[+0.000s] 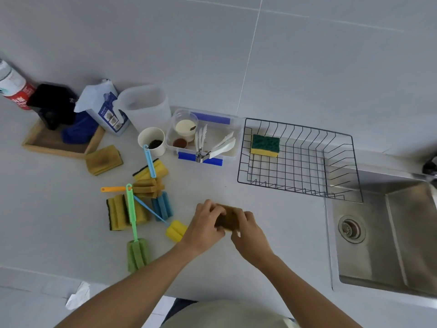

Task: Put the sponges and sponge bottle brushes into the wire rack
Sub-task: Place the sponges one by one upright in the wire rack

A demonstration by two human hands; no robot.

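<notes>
My left hand (205, 223) and my right hand (250, 233) both grip a brown-yellow sponge (227, 217) just above the counter, in front of the black wire rack (343, 185). One green-and-yellow sponge (265, 145) lies in the rack's far left corner. To the left of my hands lies a pile: a green bottle brush (134, 242), a blue bottle brush (162, 206), a yellow bottle brush head (176, 230), an orange-handled brush (113, 189), a light-blue handled brush (149, 159) and ridged yellow sponges (117, 215). Another brown-yellow sponge (103, 159) lies further left.
A steel sink (387, 230) is at the right, under the rack's near right corner. Behind the pile stand a paper cup (151, 140), a clear box of utensils (203, 138), a plastic jug (144, 107), a wipes pack (104, 107) and a wooden tray (54, 143).
</notes>
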